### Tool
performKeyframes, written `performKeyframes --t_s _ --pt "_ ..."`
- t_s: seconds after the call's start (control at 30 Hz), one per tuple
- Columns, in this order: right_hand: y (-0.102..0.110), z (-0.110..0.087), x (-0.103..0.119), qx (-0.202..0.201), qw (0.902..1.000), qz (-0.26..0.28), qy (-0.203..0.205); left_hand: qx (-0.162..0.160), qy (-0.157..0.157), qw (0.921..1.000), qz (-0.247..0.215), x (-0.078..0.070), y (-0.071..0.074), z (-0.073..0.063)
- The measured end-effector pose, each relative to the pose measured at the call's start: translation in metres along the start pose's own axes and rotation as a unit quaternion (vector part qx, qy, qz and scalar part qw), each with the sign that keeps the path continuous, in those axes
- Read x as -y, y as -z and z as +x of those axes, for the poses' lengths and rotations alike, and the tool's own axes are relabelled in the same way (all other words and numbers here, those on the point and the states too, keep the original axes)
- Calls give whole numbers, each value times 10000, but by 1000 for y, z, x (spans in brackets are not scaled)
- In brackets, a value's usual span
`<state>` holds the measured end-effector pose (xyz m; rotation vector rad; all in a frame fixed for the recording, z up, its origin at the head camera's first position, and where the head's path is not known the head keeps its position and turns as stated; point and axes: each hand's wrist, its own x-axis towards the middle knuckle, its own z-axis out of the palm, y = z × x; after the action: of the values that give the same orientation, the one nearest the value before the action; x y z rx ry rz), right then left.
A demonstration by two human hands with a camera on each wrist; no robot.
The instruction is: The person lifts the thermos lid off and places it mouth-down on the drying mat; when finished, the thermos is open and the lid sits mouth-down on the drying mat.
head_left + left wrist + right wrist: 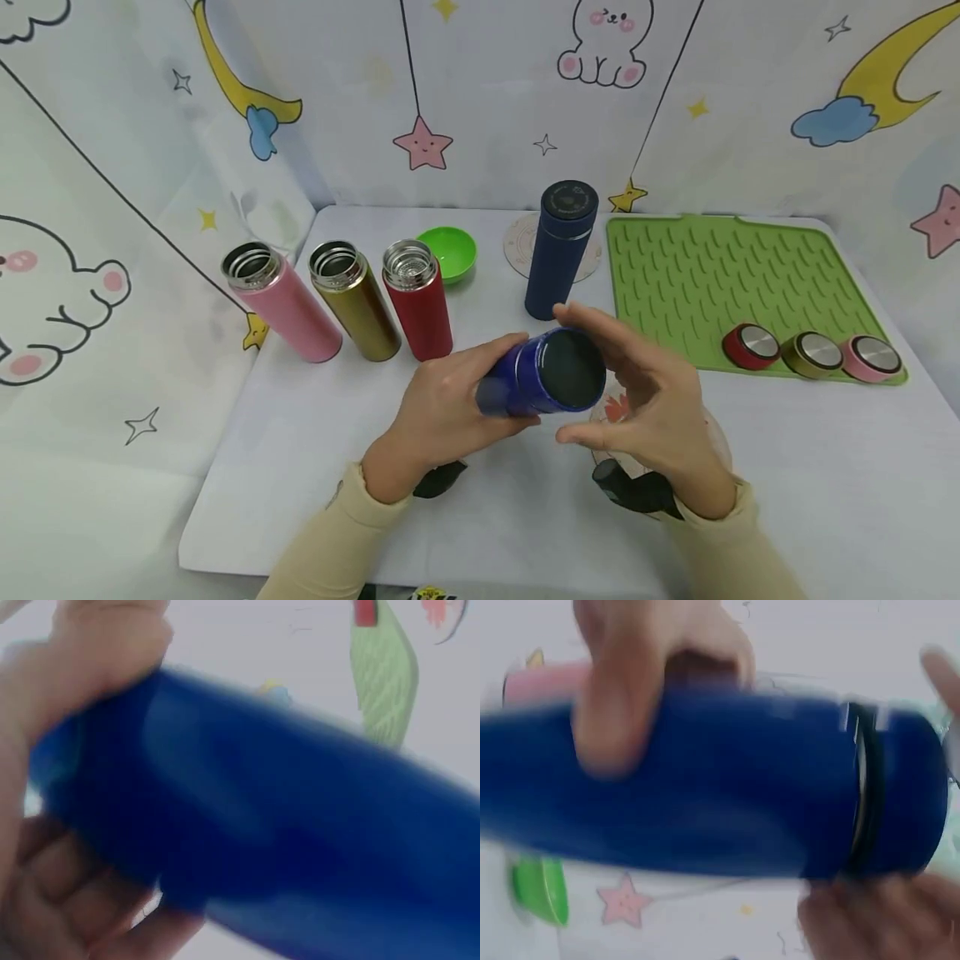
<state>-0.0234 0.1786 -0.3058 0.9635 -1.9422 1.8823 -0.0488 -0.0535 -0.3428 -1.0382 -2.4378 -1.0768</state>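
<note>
A blue thermos bottle (542, 372) is gripped around its body by my left hand (450, 396), tilted so its dark-topped lid (572, 370) points right and toward the camera. The lid is on the bottle. My right hand (648, 400) is spread around the lid end, its fingertips right at the lid's upper edge and its thumb apart below. In the right wrist view the bottle (727, 787) lies across the picture, with a dark band below the lid (911, 791). The left wrist view shows the blurred blue body (285, 810) in the left fingers.
Pink (292, 312), gold (360, 308) and red (420, 308) lidless bottles stand at the left. A green bowl (450, 252) sits behind them. A lidded navy bottle (561, 250) stands mid-back. Red (750, 346), gold (812, 354) and pink (872, 358) lids lie on the green mat (720, 275).
</note>
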Motion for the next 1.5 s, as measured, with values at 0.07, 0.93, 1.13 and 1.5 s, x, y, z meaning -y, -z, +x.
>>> performKeyframes --t_s 0.07,0.93,1.13,1.5 --pt "-5 -1 -1 -605 9979 -125 -167 -474 130 9984 291 -1 -6 -1" --pt "7 4 3 858 9864 -1133 823 1088 -393 9931 -187 9 19 8" --pt "7 4 2 1041 9829 -1140 1001 1497 -220 9874 -459 11 24 9" --pt "9 1 5 646 9933 -519 806 1535 114 9863 -587 9 19 6"
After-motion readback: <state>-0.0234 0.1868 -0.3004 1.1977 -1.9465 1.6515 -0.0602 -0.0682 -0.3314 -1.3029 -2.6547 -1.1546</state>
